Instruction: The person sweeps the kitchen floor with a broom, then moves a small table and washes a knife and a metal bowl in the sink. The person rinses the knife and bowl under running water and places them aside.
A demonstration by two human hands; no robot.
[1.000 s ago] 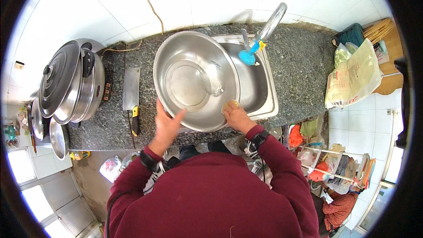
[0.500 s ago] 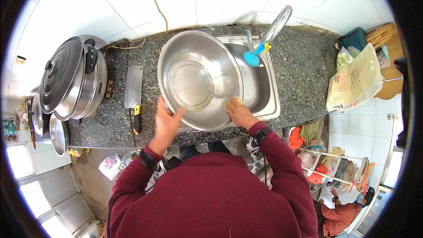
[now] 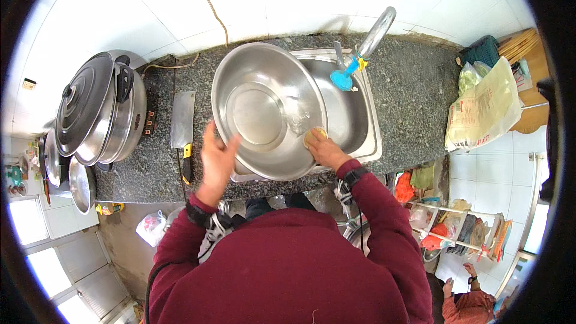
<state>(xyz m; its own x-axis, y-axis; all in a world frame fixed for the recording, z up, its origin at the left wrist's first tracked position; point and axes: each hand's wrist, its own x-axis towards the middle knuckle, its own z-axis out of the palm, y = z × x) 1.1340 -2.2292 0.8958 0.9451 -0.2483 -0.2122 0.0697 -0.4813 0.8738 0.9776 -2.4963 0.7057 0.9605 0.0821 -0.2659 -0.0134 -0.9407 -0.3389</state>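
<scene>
A large, wet steel basin (image 3: 258, 114) rests tilted over the left part of the steel sink (image 3: 373, 126). My right hand (image 3: 329, 151) presses a round, yellowish scrubbing pad (image 3: 314, 137) against the basin's inner wall, at its near right side. At the near left rim, my left hand (image 3: 217, 159) has its fingers spread, with the thumb on the basin side. Whether it touches the rim, I cannot tell. A faucet (image 3: 378, 31) with a blue spout end (image 3: 343, 79) hangs over the sink's far side.
Left of the basin lies a cleaver (image 3: 182, 121) with a yellow-black handle. Stacked steel pots (image 3: 123, 120) under a dark lid (image 3: 85, 107) stand farther left. A pale printed bag (image 3: 485, 108) sits at the counter's right end. Another person (image 3: 471, 306) is at lower right.
My left hand has shifted a little left, its fingers spreading apart. The basin has moved slightly left. My right hand and the pad have moved slightly. The other person has moved lower.
</scene>
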